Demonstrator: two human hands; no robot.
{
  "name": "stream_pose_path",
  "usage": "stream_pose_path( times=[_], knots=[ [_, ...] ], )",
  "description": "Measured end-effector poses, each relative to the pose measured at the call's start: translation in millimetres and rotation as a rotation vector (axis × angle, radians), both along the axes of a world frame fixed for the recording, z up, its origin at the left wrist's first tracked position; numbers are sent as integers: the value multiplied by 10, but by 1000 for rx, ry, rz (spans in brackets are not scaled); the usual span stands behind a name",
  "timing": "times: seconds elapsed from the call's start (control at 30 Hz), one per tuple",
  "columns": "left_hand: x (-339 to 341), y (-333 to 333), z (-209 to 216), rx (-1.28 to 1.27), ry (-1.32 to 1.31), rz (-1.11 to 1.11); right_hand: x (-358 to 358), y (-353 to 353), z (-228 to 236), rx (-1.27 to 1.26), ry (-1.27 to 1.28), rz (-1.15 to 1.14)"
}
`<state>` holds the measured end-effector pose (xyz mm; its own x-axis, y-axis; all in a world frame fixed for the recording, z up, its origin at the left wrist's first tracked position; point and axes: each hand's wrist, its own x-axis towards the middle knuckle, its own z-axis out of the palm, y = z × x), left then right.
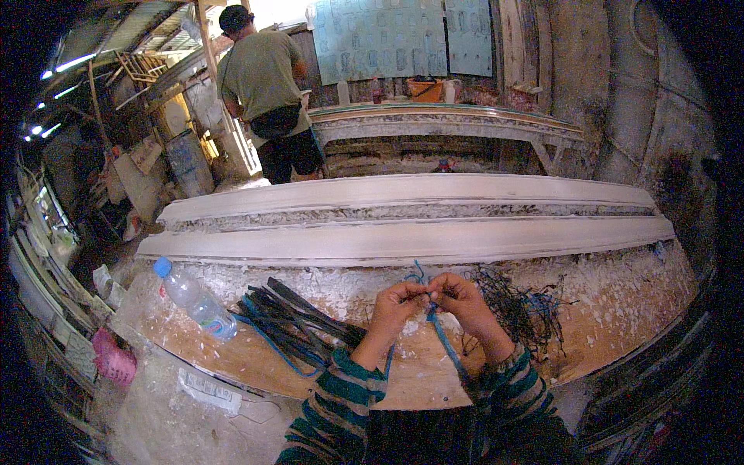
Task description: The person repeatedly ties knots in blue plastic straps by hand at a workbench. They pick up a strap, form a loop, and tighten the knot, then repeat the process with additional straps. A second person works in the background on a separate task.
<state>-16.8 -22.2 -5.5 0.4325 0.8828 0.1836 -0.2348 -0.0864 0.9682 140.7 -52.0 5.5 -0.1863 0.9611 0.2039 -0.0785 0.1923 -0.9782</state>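
My left hand (397, 304) and my right hand (463, 300) meet above the near part of the worktable, fingertips pinched together on a blue cord (442, 335). A loose end of the cord sticks up beyond the fingers, and lower lengths hang toward my body. The exact spot where the fingers grip is partly hidden. Left of my left hand lies a bundle of flat black strips (298, 319) with a blue cord along it. A tangle of thin dark strings (531, 314) rests beside my right hand.
Two long white-coated planks (418, 239) lie across the table (620, 306) beyond my hands. A clear plastic bottle with a blue cap (194, 298) lies at the left. Farther back, a person (267, 85) stands facing away near a long bench (442, 122) bearing an orange bucket (425, 91).
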Motion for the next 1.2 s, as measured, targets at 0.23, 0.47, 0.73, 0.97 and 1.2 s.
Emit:
stream_pose_path(
  times=[0.23,0.47,0.73,0.97,1.2],
  knots=[
    [-78,65,-16,-98,71,-62,0,-37,53,-63,111,93],
    [-20,50,-57,-96,-35,-55,-48,-56,58,-91,155,80],
    [66,12,-81,57,83,156,-142,-48,55,-165,245,5],
    [58,64,-122,299,253,389,-147,-92,103,-229,171,-35],
    [28,59,-71,-39,-41,116,-96,-44,-13,-231,319,-46]
  ],
)
